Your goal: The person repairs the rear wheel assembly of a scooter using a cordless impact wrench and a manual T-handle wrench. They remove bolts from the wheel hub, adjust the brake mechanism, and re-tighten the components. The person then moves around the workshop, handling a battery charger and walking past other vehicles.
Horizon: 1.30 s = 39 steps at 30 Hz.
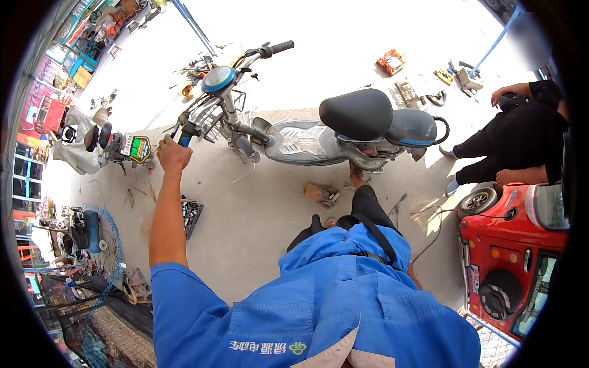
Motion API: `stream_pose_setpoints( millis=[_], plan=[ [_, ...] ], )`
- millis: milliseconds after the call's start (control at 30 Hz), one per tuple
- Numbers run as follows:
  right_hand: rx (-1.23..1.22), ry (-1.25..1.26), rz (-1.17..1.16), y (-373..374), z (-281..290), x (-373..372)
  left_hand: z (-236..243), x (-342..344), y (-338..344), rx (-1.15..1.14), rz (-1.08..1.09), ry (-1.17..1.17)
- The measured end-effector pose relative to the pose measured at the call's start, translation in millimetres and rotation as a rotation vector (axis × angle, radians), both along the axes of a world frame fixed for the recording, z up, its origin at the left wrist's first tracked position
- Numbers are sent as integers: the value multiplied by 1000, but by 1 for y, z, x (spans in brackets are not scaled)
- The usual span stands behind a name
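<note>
My left hand is closed round the near handlebar grip of an electric scooter, with my arm stretched out to the left. The scooter stands sideways in front of me, its round blue-rimmed headlight toward the left. Its black seat and rear seat pad lie to the right. The other handlebar grip points away from me, untouched. One of my feet is at the scooter's lower side, below the seat. My right hand does not show; only a sliver of arm appears beside my blue jacket.
A tool tray and a small box lie on the concrete. At right stands a person in black, beside a red vehicle. Another parked scooter and a blue hose are at left. Tools lie beyond the scooter.
</note>
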State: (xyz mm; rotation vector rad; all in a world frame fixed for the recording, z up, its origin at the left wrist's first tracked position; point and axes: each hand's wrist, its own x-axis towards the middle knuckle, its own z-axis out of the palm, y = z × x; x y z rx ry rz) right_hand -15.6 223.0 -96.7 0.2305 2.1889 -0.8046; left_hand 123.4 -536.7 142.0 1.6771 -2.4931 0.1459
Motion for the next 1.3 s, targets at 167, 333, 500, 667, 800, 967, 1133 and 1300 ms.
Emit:
stream_pose_setpoints(
  millis=[167, 333, 500, 667, 800, 967, 1133, 1300],
  plan=[
    [10, -21, 28, -3, 5, -6, 5, -2, 7, 2, 61, -2],
    [13, -36, 47, -9, 8, -12, 18, -6, 14, 105, 100, -49],
    [14, -48, 70, -19, 9, -23, -12, 8, -4, -8, 27, 89],
    [20, -56, 90, -24, 12, -32, -9, 5, -5, 62, 43, 45],
    [22, -61, 106, -30, 12, -38, -4, 5, -3, 48, 39, 45],
    [23, -66, 119, -36, 13, -45, 9, -1, 5, 101, 107, 41],
    [26, -74, 126, -41, 17, -51, 9, -1, 3, 158, 121, 49],
    [25, -81, 142, -47, 17, -58, -14, 8, -6, -27, -15, 146]
  ],
)
